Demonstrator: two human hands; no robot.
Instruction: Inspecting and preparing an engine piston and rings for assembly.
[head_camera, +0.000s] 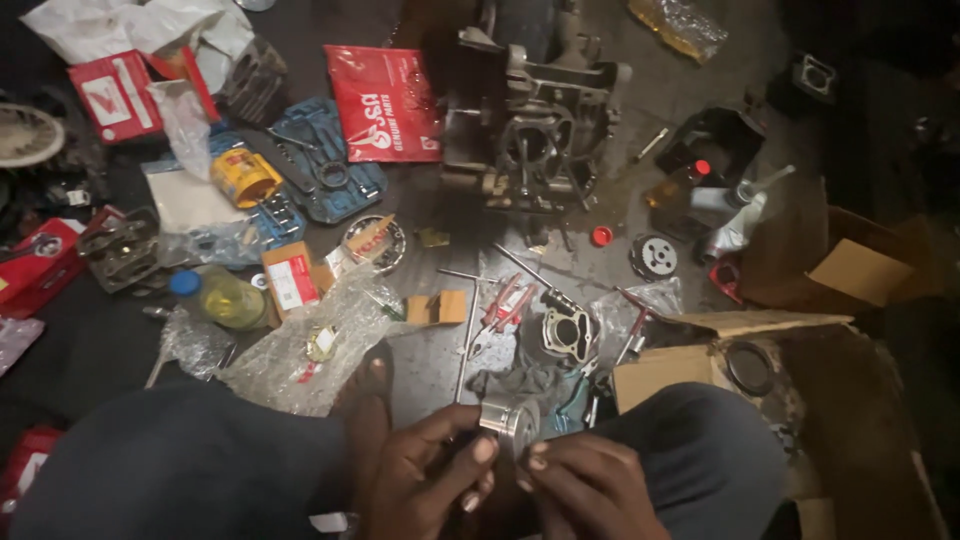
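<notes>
Left hand (425, 470) and right hand (585, 485) pinch a metal piston (508, 420).

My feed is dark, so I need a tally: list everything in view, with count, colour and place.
engine block: 1, dark grey, top centre of floor
red packet: 1, red, left of engine block
blue gasket sheet: 1, blue, left of red packet
yellow tin: 1, yellow, upper left
oil bottle: 1, yellowish with blue cap, left
cylinder: 1, grey, centre
pliers: 1, red handles, left of cylinder
cardboard box: 1, brown, right
piston: 1, silver, held by both hands
left hand: fingers on piston
right hand: fingers on piston
</notes>
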